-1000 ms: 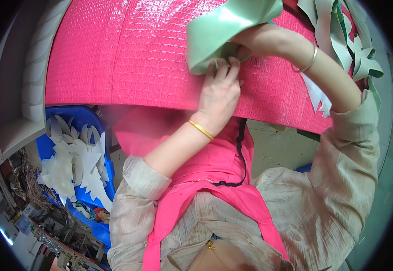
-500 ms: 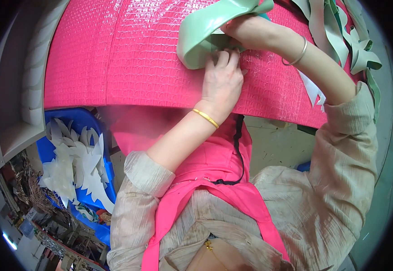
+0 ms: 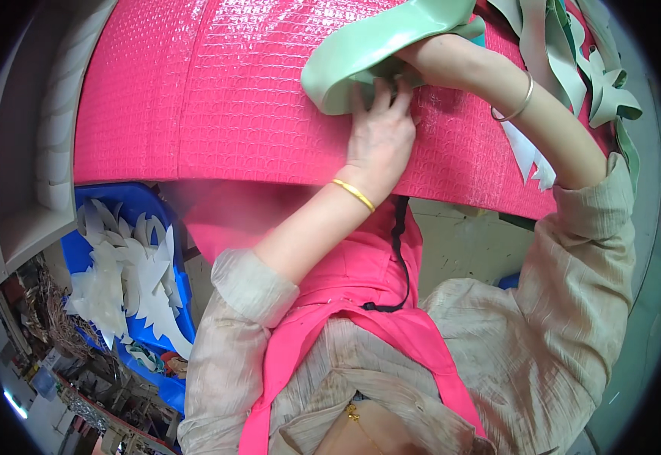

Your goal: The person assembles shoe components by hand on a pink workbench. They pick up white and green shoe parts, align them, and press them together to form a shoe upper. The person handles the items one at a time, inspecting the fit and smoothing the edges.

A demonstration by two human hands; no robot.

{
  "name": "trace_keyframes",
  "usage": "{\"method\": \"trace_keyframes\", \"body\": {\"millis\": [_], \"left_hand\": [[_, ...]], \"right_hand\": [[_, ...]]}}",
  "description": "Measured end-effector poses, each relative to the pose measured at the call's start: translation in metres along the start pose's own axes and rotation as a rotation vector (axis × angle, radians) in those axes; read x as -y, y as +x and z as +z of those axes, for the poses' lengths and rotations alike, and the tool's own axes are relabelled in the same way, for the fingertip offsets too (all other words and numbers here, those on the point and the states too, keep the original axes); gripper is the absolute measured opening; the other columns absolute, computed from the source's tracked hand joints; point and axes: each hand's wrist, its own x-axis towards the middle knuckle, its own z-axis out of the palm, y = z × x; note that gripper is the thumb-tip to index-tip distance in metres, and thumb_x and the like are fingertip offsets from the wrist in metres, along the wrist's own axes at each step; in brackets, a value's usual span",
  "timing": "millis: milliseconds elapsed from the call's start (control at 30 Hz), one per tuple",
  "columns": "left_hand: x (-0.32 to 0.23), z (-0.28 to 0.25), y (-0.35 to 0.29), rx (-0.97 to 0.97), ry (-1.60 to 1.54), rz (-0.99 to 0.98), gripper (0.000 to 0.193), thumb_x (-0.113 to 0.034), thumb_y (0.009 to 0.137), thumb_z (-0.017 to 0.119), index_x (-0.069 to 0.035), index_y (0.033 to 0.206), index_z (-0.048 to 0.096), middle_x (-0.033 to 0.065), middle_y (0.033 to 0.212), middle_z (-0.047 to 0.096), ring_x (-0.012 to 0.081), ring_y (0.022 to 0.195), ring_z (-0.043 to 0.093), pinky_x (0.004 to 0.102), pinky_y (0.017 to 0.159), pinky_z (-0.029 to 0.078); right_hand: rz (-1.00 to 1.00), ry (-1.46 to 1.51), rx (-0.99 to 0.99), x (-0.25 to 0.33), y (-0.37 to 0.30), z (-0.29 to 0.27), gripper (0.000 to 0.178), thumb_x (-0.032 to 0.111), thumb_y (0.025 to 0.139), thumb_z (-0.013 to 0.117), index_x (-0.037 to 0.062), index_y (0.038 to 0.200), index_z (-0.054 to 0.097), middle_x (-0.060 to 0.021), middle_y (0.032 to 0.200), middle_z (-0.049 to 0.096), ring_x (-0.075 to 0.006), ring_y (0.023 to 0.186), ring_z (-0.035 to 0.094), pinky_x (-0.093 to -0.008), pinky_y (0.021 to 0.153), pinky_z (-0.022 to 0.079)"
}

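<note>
The green band [image 3: 368,39] arches at 12 o'clock. Both hands have edged toward 3, seemingly keeping contact. The left hand [image 3: 382,142] curls its fingers at the band's hollow, where the right hand [image 3: 438,61] reaches; hidden fingertips leave both grips uncertain. Pink surface [image 3: 254,106] beneath; pale strips [image 3: 547,61] at 2, blue bin [image 3: 184,292] at 9.

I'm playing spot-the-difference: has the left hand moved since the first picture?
Yes, slightly: the left hand is farther right from the seam and farther forward over the pink cover.

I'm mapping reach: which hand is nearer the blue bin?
Left. The left hand is forward and right of the blue bin; the right hand is farther both ways.
</note>
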Motion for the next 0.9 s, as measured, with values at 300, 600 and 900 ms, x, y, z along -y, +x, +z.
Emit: {"method": "trace_keyframes", "body": {"millis": [300,600,900], "left_hand": [[-0.025,0.011,0.012,-0.050,0.077,-0.163,0.039,-0.031,0.081,0.053,-0.002,0.106,0.057,0.0092,0.104,0.052,0.0305,0.103,0.044,0.0597,0.087,0.035],[0.062,-0.062,-0.039,0.269,0.238,0.279,0.024,-0.012,0.070,0.053,0.001,0.089,0.061,0.0122,0.089,0.056,0.0236,0.091,0.052,0.0360,0.085,0.039],[0.091,-0.074,-0.008,0.314,0.423,0.558,0.013,-0.013,0.068,0.053,-0.003,0.069,0.062,0.0081,0.066,0.059,0.0174,0.066,0.056,0.0287,0.068,0.041]], "right_hand": [[0.336,0.704,-0.307,0.014,-0.011,-0.036,0.026,0.011,0.074,0.055,0.0060,0.099,0.054,-0.0140,0.095,0.059,-0.0248,0.088,0.059,-0.0332,0.076,0.048],[0.350,1.236,-0.339,0.085,-0.019,-0.050,0.055,0.026,0.079,0.058,0.0042,0.127,0.041,-0.0118,0.126,0.047,-0.0271,0.117,0.043,-0.0392,0.098,0.034],[0.621,0.948,-0.670,0.097,0.030,-0.066,0.048,0.024,0.077,0.056,0.0075,0.122,0.049,-0.0073,0.127,0.047,-0.0233,0.112,0.047,-0.0361,0.089,0.038]]}}
